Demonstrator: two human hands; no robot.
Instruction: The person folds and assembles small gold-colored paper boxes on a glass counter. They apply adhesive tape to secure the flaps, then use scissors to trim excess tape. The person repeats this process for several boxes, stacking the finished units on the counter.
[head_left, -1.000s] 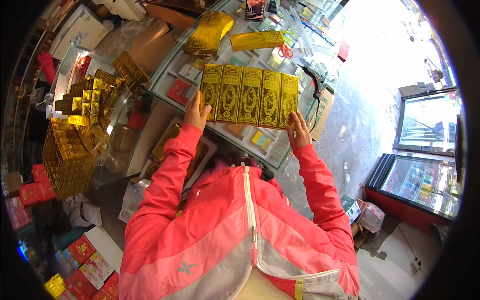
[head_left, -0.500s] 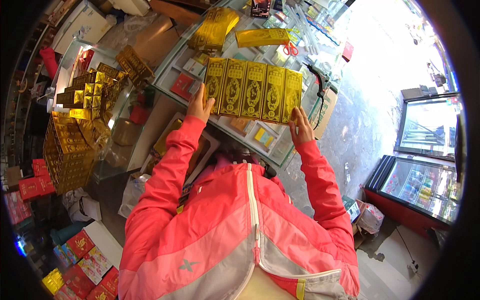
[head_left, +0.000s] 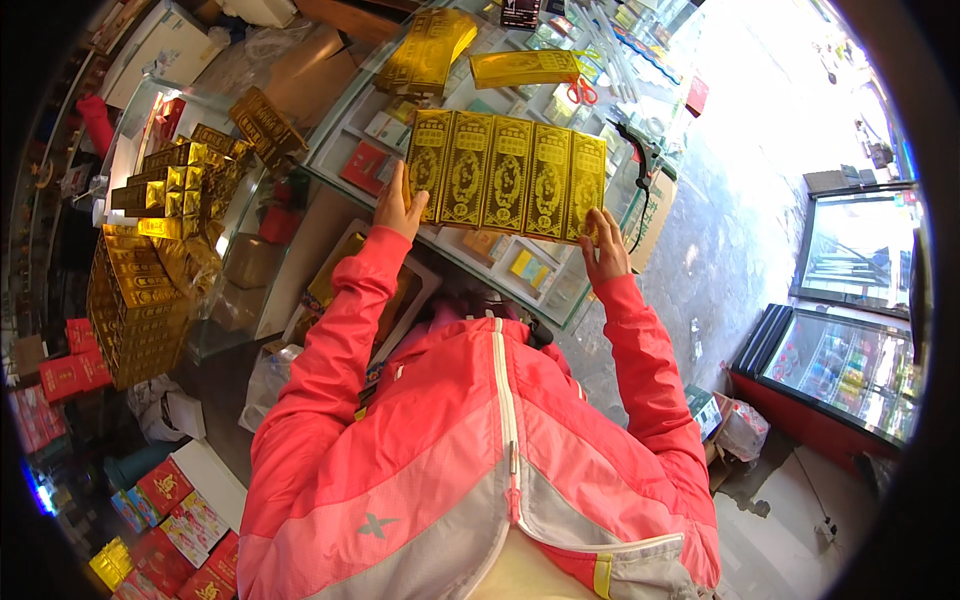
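Observation:
A row of several slim gold boxes [head_left: 508, 175] with ornate dark patterns lies side by side in front of me, over the glass counter [head_left: 330, 158]. My left hand [head_left: 402, 208] grips the row's left end, thumb on the near face and fingers along the side. At the lower right corner, my right hand [head_left: 605, 246] holds the other end, its fingertips on the edge. Beyond the row sit a single gold box [head_left: 524, 68] and a stack of flat gold packs [head_left: 428, 52]. Red-handled scissors [head_left: 581, 91] lie by the single box.
A black strap-like object [head_left: 642, 165] lies at the counter's right edge. To my left, gold boxes [head_left: 170, 190] are heaped on another glass case, with a larger gold stack [head_left: 135, 300] beside it. Red packages [head_left: 165, 490] are at lower left. A glass-topped chest [head_left: 840, 370] stands right.
The row of gold boxes and both hands have shifted very slightly away from me. Both hands keep their hold on its ends.

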